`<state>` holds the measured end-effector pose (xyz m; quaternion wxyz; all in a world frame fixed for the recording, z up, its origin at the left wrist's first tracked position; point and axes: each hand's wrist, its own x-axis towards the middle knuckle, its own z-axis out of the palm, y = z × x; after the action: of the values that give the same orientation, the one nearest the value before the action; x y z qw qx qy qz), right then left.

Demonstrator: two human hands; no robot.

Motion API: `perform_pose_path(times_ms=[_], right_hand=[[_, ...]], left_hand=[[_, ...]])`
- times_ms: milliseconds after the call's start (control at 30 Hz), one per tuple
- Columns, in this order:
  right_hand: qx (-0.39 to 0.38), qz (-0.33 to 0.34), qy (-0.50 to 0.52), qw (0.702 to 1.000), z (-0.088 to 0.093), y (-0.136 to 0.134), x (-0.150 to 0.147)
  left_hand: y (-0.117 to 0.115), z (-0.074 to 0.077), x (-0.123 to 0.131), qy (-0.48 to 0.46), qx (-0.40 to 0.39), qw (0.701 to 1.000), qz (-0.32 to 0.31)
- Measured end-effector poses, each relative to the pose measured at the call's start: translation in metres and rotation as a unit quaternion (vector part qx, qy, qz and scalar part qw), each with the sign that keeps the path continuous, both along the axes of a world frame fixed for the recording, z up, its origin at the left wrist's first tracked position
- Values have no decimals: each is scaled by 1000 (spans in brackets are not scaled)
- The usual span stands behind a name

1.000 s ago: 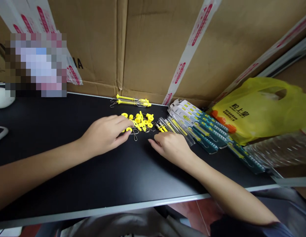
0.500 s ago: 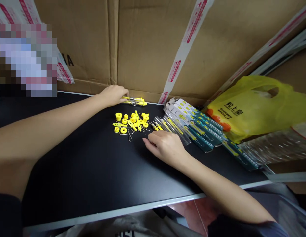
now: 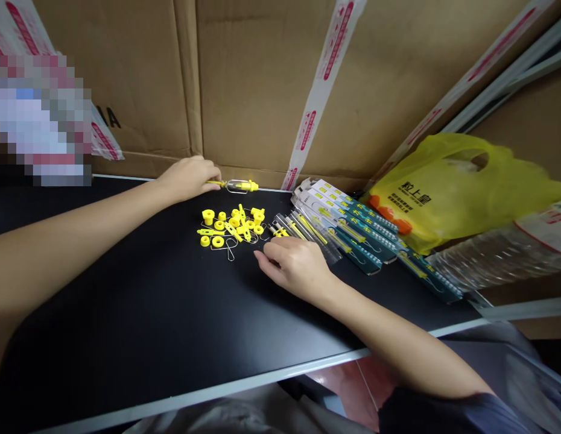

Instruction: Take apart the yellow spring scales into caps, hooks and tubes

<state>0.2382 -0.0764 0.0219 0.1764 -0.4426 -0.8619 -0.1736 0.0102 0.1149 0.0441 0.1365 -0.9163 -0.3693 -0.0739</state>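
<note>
At the back edge of the black table, my left hand (image 3: 192, 179) is closed, its fingers pinching the thin yellow end of a spring scale (image 3: 239, 186). This scale has a clear tube, a yellow cap and a wire loop. My right hand (image 3: 298, 262) rests on the table with loosely curled fingers and the thumb held apart; its fingertips are partly hidden. Just beyond it lie several clear tubes (image 3: 310, 228) with yellow rods inside. Between the hands is a loose group of yellow plastic caps and rings (image 3: 218, 242), flat yellow pieces (image 3: 210, 232) and bent wire loops (image 3: 230, 251).
Printed cartons (image 3: 359, 232) lie stacked right of the tubes. Behind them stands a yellow plastic bag (image 3: 425, 196) with orange things inside, beside a stack of clear plastic (image 3: 479, 250). Large taped cardboard boxes (image 3: 253, 90) wall off the back. A pale edge strip (image 3: 262, 382) borders the table.
My left hand has shifted slightly, and the spring scale by its fingers shows more plainly. The whole view has moved a little. My right hand keeps its pose beside the tubes.
</note>
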Motion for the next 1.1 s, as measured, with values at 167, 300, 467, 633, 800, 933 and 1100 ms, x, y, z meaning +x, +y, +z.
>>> perform_pose_path(times_ms=[167,300,467,633,800,933,1100], right_hand=[[-41,-15,72,996,8,-3,0],[-117,-40,173,977,15,-4,0],[-199,20,226,953,10,-3,1],[-224,26,221,949,4,-4,-1],[-259,45,239,935,2,-2,-1],[-273,45,255,927,0,-3,-2],[-286,38,235,928,-2,-5,-6]], left_hand=[[-59,27,-24,-57,25,998,-21],[-122,24,-32,-81,35,994,-61],[-164,-6,-33,-93,31,991,-91],[-167,-24,-36,-117,12,989,-88],[-170,-27,-38,-128,18,989,-71],[-174,-31,-32,-132,6,989,-69],[-184,-37,-25,-128,-31,987,-88]])
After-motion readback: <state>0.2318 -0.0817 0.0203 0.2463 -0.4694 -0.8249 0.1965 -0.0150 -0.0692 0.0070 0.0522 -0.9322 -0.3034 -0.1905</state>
